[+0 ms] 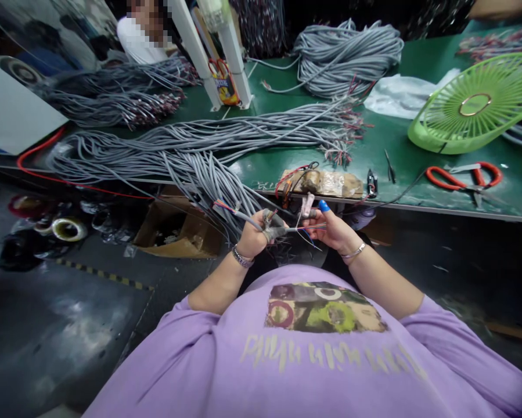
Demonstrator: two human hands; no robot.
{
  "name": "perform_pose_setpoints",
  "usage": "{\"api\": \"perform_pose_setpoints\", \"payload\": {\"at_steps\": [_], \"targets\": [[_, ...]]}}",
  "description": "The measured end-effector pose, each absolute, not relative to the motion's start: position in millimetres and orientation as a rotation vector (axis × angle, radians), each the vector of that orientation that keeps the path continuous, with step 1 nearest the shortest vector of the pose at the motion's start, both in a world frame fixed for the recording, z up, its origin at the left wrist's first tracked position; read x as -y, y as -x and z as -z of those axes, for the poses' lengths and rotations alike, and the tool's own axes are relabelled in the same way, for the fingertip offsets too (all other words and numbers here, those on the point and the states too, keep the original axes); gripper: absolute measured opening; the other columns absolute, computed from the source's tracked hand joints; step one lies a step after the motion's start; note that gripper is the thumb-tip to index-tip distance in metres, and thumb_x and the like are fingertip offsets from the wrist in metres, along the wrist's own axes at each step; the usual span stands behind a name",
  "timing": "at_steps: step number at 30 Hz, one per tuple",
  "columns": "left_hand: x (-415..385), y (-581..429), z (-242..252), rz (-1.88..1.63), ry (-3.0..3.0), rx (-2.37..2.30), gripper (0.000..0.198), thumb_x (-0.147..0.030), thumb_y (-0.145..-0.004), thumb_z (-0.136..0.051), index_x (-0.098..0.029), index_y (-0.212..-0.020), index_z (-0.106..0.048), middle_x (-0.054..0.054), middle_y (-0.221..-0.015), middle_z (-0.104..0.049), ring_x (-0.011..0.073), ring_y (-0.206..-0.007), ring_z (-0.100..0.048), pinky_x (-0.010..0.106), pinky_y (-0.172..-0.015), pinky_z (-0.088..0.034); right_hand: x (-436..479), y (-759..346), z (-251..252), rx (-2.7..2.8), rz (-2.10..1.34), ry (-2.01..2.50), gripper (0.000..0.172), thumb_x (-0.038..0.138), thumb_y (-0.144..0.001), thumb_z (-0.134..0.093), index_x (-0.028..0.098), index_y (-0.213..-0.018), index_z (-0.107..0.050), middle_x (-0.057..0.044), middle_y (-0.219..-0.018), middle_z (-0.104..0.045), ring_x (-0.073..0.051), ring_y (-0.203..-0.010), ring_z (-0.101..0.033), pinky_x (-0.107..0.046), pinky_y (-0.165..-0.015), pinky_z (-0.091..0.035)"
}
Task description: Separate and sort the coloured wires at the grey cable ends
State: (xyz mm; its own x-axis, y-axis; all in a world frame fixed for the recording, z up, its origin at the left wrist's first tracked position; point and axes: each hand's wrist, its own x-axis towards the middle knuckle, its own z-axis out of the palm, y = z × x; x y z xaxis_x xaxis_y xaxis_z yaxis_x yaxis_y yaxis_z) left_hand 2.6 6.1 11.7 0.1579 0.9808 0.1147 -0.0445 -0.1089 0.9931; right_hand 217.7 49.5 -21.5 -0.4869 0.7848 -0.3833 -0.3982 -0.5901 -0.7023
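Observation:
My left hand (252, 235) is closed around a grey cable (245, 218), with worn grey wrapping on its thumb and fingers. From that grip the cable's stripped end points right, its thin coloured wires (306, 230) fanning out. My right hand (326, 229) pinches some of these wires; one of its fingertips wears a blue cover (324, 206). Just beyond the hands, a taped wooden block (330, 183) lies at the bench edge. A large bundle of grey cables (212, 174) hangs over the edge on the left, near my left hand.
On the green bench (400, 194) lie red-handled scissors (465, 177), small black cutters (371, 183) and a thin pointed tool (390, 167). A green fan (476, 104) stands at right. A cable coil (348, 55) sits behind. Below left is a cardboard box (180, 232). A person (143, 35) is across the bench.

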Motion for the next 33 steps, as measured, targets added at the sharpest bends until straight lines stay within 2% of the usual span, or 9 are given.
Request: {"api": "perform_pose_setpoints", "payload": {"at_steps": [9, 14, 23, 27, 33], "targets": [[-18.3, -13.3, -4.5, -1.187, -1.314, -1.058, 0.034, -0.039, -0.067, -0.083, -0.014, -0.078, -0.064, 0.0, -0.071, -0.067, 0.0027, -0.04, -0.047, 0.016, -0.037, -0.037, -57.6, -202.0, 13.0, 0.803, -1.918, 0.867, 0.043, 0.057, -0.072, -0.077, 0.018, -0.066, -0.058, 0.004, -0.054, -0.054, -0.006, -0.044, -0.046, -0.017, -0.04, -0.037], [-23.2, -17.1, -0.3, -1.217, -1.271, -1.09, 0.037, -0.041, -0.064, -0.085, -0.015, -0.079, -0.064, 0.0, -0.072, -0.068, 0.0025, -0.039, -0.046, 0.017, -0.036, -0.036, -60.7, -197.5, 14.5, 0.657, -1.942, 0.931, 0.046, 0.061, -0.076, -0.072, 0.018, -0.067, -0.059, 0.002, -0.054, -0.059, -0.007, -0.043, -0.047, -0.019, -0.04, -0.038], [-30.0, -26.0, 1.5, -1.192, -1.307, -1.117, 0.035, -0.039, -0.065, -0.084, -0.015, -0.078, -0.062, -0.003, -0.066, -0.063, 0.003, -0.038, -0.044, 0.017, -0.036, -0.034, -65.1, -194.9, 8.8, 0.487, -1.94, 0.885, 0.032, 0.048, -0.081, -0.073, 0.019, -0.071, -0.062, 0.002, -0.056, -0.063, -0.009, -0.045, -0.054, -0.02, -0.042, -0.046], [-31.0, -27.8, -0.2, -1.157, -1.312, -1.133, 0.036, -0.04, -0.064, -0.085, -0.015, -0.077, -0.062, -0.004, -0.06, -0.059, 0.0029, -0.038, -0.043, 0.017, -0.035, -0.033, -61.6, -192.9, 10.7, 0.52, -1.93, 0.838, 0.035, 0.051, -0.079, -0.074, 0.019, -0.072, -0.062, 0.003, -0.057, -0.063, -0.008, -0.045, -0.053, -0.02, -0.043, -0.046], [-31.8, -20.4, 0.5, -1.052, -1.321, -1.041, 0.039, -0.042, -0.064, -0.085, -0.015, -0.077, -0.061, -0.002, -0.063, -0.062, 0.0025, -0.038, -0.042, 0.017, -0.035, -0.033, -60.2, -194.4, 20.7, 0.515, -2.017, 0.84, 0.048, 0.069, -0.077, -0.064, 0.02, -0.075, -0.062, 0.003, -0.062, -0.064, -0.008, -0.049, -0.056, -0.02, -0.045, -0.045]]}}
